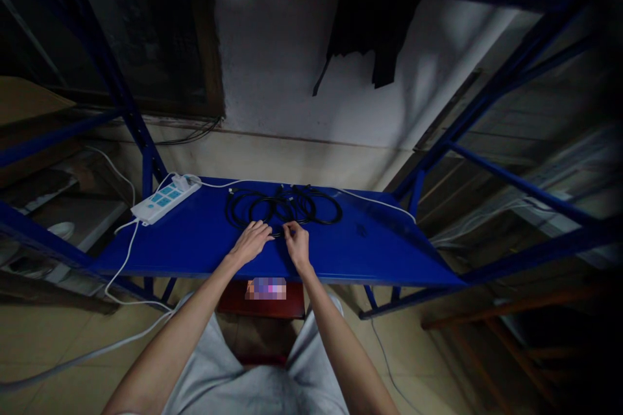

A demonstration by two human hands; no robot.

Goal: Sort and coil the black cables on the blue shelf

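Observation:
Loops of black cable (335, 207) lie coiled on the blue shelf top (389, 249), several rings overlapping, with small connector ends showing at the far side. My left hand (250, 241) rests over the near edge of the coils, fingers bent down around a stretch of cable. Close beside it, my right hand (296, 245) is closed in a pinch at the same near edge, on the black cable. The fingertips partly hide the piece between the two hands.
A white power strip (165, 200) with blue sockets lies at the shelf's left end, its white cord (127, 259) hanging toward the floor. Blue frame posts (124, 97) rise at both sides. A dark red stool (287, 307) with a blurred item stands below the front edge.

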